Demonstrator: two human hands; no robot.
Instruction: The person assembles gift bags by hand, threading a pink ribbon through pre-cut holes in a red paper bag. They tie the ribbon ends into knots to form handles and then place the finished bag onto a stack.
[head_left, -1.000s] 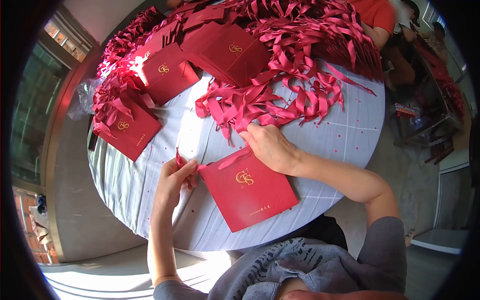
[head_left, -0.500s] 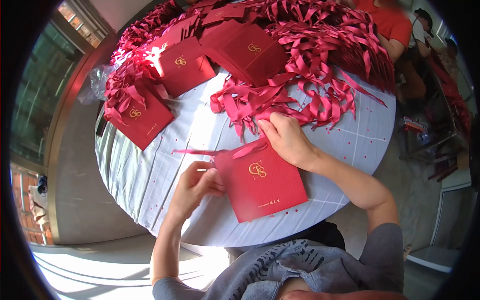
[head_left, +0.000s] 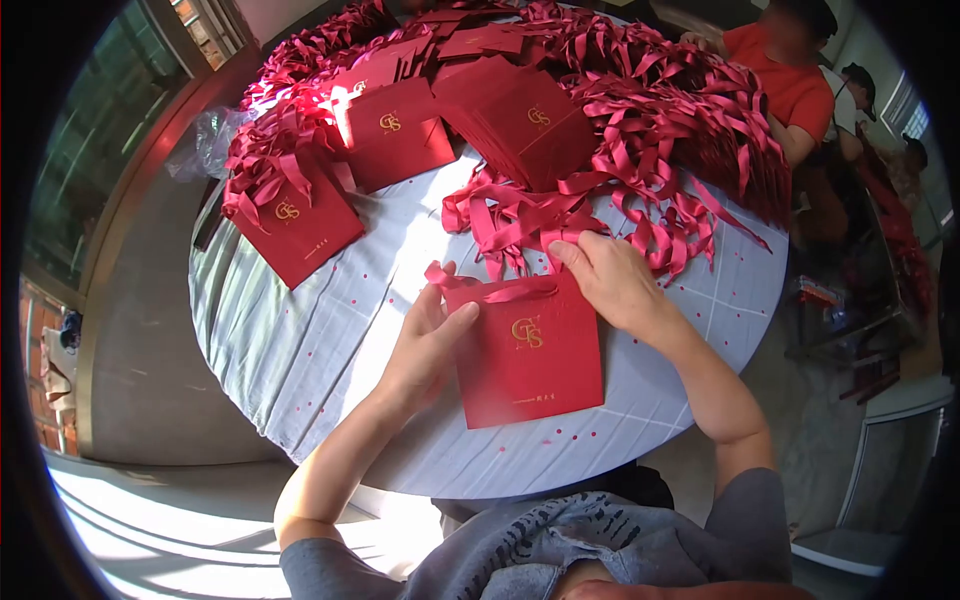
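A red paper gift bag (head_left: pixel 530 365) with gold lettering lies in front of me on the cloth-covered table. A pink ribbon (head_left: pixel 500 290) runs across its top edge, with a loose end at the upper left corner. My left hand (head_left: pixel 432 338) grips the bag's upper left side, thumb on the front and the other fingers partly hidden behind. Above the bag's upper right corner, the thumb and finger of my right hand (head_left: pixel 612 282) pinch at a ribbon by the loose ribbon pile (head_left: pixel 510 225). Exactly which strand they hold is partly hidden.
Stacked red bags (head_left: pixel 530 120) and heaps of ribboned bags (head_left: pixel 680 110) fill the far side of the round table (head_left: pixel 330 370). Another ribboned bag (head_left: pixel 310 235) lies at left. A person in an orange-red shirt (head_left: pixel 785 85) is at the far right.
My left hand has moved up and closed onto the bag's upper left side. The ribbon's long left end is drawn in to the corner. The bag sits straighter.
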